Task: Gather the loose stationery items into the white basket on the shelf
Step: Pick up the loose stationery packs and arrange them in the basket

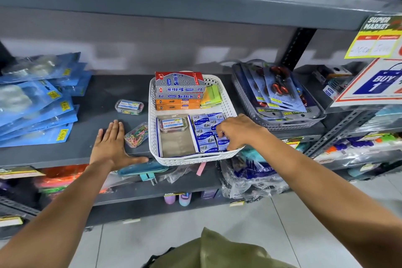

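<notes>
Two clear cases sit loose on the grey shelf (104,98) left of the white basket (226,104): a case of coloured paper clips (136,134) just beside the basket's left wall, and a second labelled case (129,106) further back, apart from it. Blue blister packs (37,102) are stacked at the far left of the shelf. Grey basket (280,123) with carded scissors (280,87) stands to the right, near the white one but not touching as far as visible. Price and promo signs (378,54) hang at the right edge.

White basket contents: silver-red boxes (179,86) stacked on orange boxes (178,104) at the back, green sticky notes (212,95) beside them, a clear labelled case (173,124) in an open carton (177,143) front left, small blue staple boxes (205,125) packed front right.

Left hand (111,144): flat, palm down on the shelf, fingers spread and extended, holding nothing; fingertips near the paper clip case, not touching it.

Right hand (236,131): inside the basket's front right corner, fingers curled down onto the blue staple boxes. Contact is clear; fingertips are hidden behind the knuckles, so cannot tell if the grip is pinched on a box or just pressing on them.
</notes>
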Motion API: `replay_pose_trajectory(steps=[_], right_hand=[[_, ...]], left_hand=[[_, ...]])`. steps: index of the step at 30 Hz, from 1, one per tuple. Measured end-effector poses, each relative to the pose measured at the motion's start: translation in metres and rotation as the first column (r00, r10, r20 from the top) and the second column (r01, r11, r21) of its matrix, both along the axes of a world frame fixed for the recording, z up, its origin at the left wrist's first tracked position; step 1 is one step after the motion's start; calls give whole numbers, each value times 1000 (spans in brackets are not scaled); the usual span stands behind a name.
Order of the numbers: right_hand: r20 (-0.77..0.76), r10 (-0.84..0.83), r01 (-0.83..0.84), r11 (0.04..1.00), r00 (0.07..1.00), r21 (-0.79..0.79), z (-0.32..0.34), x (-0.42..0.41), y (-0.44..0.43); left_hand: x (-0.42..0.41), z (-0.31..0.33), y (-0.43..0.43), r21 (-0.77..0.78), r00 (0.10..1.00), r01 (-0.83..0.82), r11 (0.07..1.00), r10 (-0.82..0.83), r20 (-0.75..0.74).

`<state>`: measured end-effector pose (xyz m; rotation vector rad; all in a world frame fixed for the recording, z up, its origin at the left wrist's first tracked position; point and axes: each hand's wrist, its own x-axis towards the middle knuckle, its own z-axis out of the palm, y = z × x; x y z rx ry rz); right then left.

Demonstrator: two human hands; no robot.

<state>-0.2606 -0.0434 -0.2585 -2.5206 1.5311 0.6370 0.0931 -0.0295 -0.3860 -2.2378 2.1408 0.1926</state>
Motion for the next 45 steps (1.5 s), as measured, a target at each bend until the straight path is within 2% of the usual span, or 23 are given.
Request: replay_pose_trajectory(steps=[13, 19, 24, 28, 30, 33, 36, 38, 42, 45], right_hand=[[126, -55, 54, 998, 990, 8, -3, -4, 3], [264, -109, 106, 994, 958, 24, -3, 7, -12], [460, -6, 49, 995, 888, -83, 8, 55, -25], [513, 204, -106, 971, 834, -215, 17, 116, -31], [467, 314, -220, 944, 827, -246, 17, 151, -31], [233, 499, -421, 851, 835, -314, 6, 199, -27], [-22, 546, -530, 801, 837, -278, -13, 231, -25], [-121, 536, -549, 804, 835, -226, -25, 240, -27], [-150, 542, -562, 807, 827, -182, -41, 241, -33], [-93, 532, -540, 824, 842, -174, -41, 240, -34]], left_hand=[[0, 1, 0, 1, 1000, -5, 1000, 5, -3], [16, 9, 1, 19, 995, 72, 997, -71, -73], [40, 6, 6, -10, 998, 56, 998, -56, -11], [39, 3, 5, -16, 1000, 26, 1000, -26, -14], [40, 2, 4, -15, 999, 27, 1000, -28, -31], [42, 0, 3, -29, 999, 32, 999, -33, -26], [43, -3, 2, -44, 1000, 24, 999, -25, -18], [44, -3, 2, -46, 1000, 18, 999, -19, -21], [43, -5, 2, -60, 999, 25, 998, -27, -19], [43, -6, 2, -77, 999, 28, 997, -29, -21]])
